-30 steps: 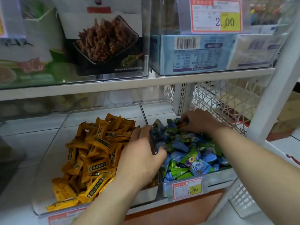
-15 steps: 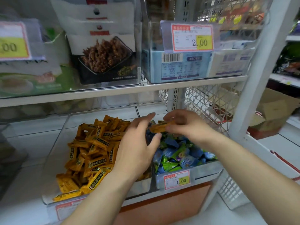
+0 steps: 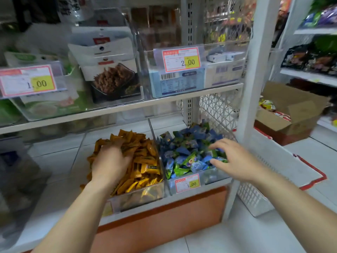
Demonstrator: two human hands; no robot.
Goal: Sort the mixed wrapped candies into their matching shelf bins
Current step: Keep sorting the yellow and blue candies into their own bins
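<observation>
Drop-off: my left hand [image 3: 111,164], grip unclear, in yellow candies [image 3: 144,167] beside blue bin [image 3: 214,178]; splayed right hand [image 3: 235,161] next pinches strays there.

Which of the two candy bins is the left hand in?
The orange-candy bin, left of the pair: the left hand rests on its pile. The right hand is over the blue-and-green bin.
</observation>
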